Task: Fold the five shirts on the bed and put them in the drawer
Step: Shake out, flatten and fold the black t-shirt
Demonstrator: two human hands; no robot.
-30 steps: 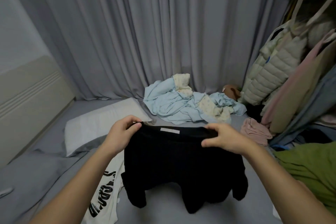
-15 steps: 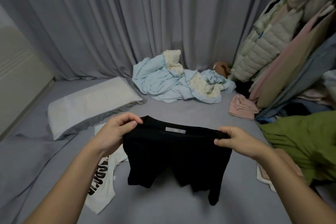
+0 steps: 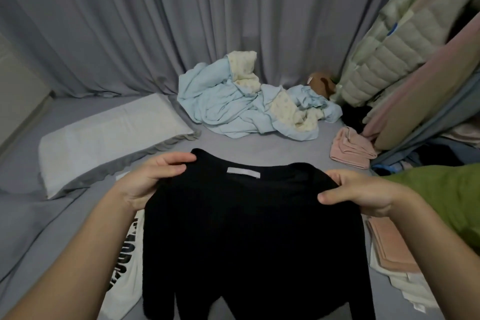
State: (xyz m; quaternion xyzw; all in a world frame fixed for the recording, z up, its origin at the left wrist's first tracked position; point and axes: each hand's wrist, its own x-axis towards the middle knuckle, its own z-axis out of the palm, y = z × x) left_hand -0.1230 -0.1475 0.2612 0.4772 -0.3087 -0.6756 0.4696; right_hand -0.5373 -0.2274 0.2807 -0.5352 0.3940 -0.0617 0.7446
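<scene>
Both of my hands grip a black shirt by its shoulders, holding it up in front of me above the grey bed. Fingers of my left hand curl over the top edge of one shoulder, with the thumb pressed against the front of the fabric. On the other side, my right hand pinches the opposite shoulder the same way, thumb toward me. Between my hands the neckline sags slightly, showing a pale label inside the collar. Below my hands the shirt hangs down, its sleeves dangling at the bottom.

Under my left forearm lies a white shirt with black lettering, spread flat on the bed. Beyond my left hand rests a white pillow. Farther ahead, between my hands, sits a crumpled light blue blanket against the grey curtains. Beyond my right hand lies a folded pink cloth, and just outside that hand is a green garment. Beneath my right forearm sits a stack of folded pink and white clothes.
</scene>
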